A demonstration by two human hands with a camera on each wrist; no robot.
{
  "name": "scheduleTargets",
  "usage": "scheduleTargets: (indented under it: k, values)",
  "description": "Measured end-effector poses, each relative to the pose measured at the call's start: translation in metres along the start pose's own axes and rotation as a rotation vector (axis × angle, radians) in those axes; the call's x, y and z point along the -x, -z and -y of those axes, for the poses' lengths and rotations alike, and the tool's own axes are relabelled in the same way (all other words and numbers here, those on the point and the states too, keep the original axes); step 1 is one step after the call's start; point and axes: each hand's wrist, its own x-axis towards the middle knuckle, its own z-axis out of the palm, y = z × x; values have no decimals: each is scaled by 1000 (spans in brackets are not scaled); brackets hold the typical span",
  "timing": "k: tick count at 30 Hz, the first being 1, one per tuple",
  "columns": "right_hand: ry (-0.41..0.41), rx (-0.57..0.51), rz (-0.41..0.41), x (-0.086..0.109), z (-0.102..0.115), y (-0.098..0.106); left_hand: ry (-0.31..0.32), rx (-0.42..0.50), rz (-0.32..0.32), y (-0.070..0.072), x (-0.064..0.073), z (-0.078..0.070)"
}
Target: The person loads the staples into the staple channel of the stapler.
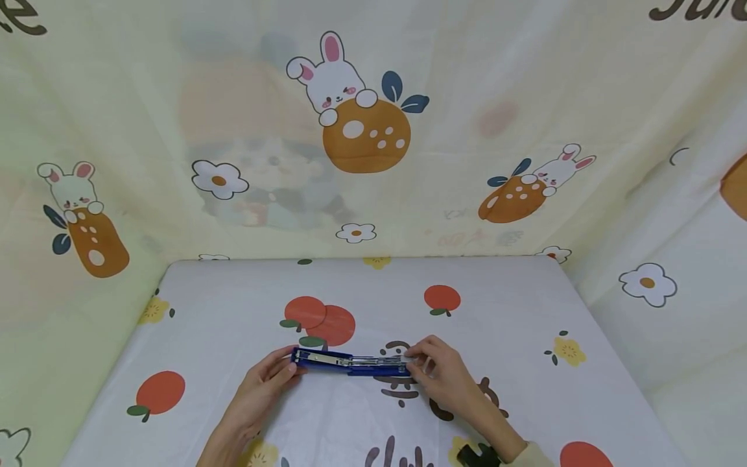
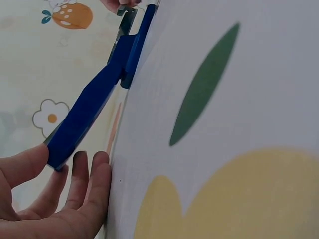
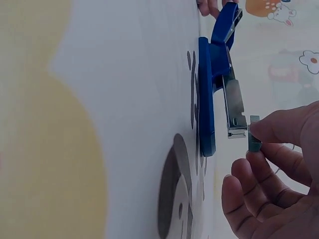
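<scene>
A blue stapler [image 1: 373,371] lies opened out flat on the table, its top arm swung back to the left and its metal magazine [image 3: 234,102] exposed. My left hand [image 1: 257,392] pinches the end of the top arm between thumb and fingers; in the left wrist view the arm [image 2: 87,109] slants up from the table. With thumb and index finger my right hand [image 3: 284,174] pinches a short strip of staples [image 3: 254,145], right at the magazine's front end. The other right fingers are loosely bent below it.
The table [image 1: 222,337] wears a white cloth printed with fruit, flowers and letters. Pale printed curtains [image 1: 262,117] hang behind and along both sides. A black object [image 1: 478,455] sits by the right wrist at the bottom edge.
</scene>
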Motion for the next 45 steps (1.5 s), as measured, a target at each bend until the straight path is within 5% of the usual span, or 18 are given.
scheduleTargets:
  k: [33,45]
  values:
    - [73,-14,48,-6,1,-6,-14,7,9,0,0,1]
    - [41,-19,58,-6,2,-6,3,4,-12,-1,-2,2]
